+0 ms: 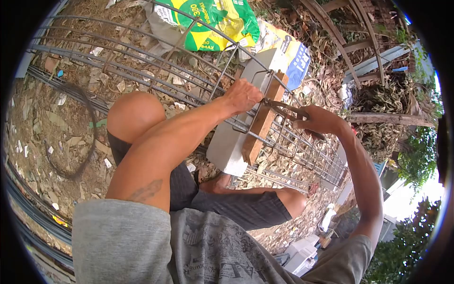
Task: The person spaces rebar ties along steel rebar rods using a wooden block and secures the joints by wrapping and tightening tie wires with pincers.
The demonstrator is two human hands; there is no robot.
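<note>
My left hand (243, 96) is closed in a fist against the rebar cage (226, 71), beside a wooden block (266, 124). What its fingers hold is hidden. Long-handled pincers (289, 110) are gripped by their handles in my right hand (320, 119). Their jaws meet the cage close to my left thumb, over the wood. The cage of long bars and square stirrups runs from upper left to lower right. Under it, a pale grey concrete block (227, 150) supports the wood and bars.
Green and yellow sacks (220, 21) and a blue and white sack (297, 64) lie beyond the cage. A coil of thin wire (94, 137) rests on the littered ground at left, near more long bars (35, 215). Curved wooden pieces (331, 28) stand upper right.
</note>
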